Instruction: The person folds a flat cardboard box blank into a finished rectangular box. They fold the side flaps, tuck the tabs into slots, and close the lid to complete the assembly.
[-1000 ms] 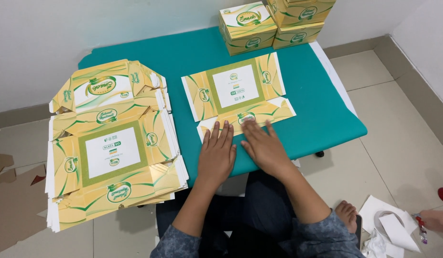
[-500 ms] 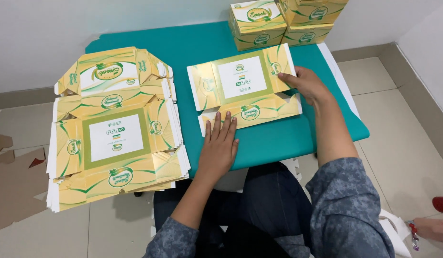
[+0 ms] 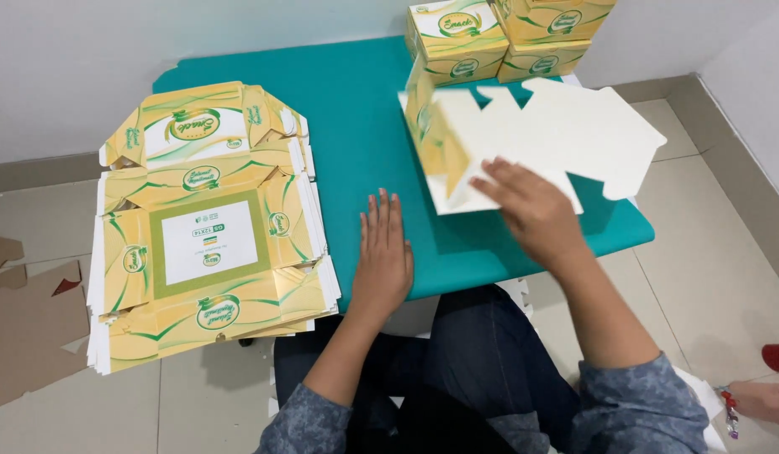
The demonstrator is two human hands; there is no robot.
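Two bare hands work on a teal table (image 3: 356,126); right hand (image 3: 528,210) grips the white-side-up flattened carton (image 3: 557,134), tilted up; left hand (image 3: 382,252) lies open-fingered, flat, nearby.

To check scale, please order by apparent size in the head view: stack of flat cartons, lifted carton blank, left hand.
1. stack of flat cartons
2. lifted carton blank, nearer the camera, so unsure
3. left hand

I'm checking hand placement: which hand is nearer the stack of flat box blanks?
Left. The left hand lies flat on the table just right of the stack; the right hand is farther right, on the lifted blank.
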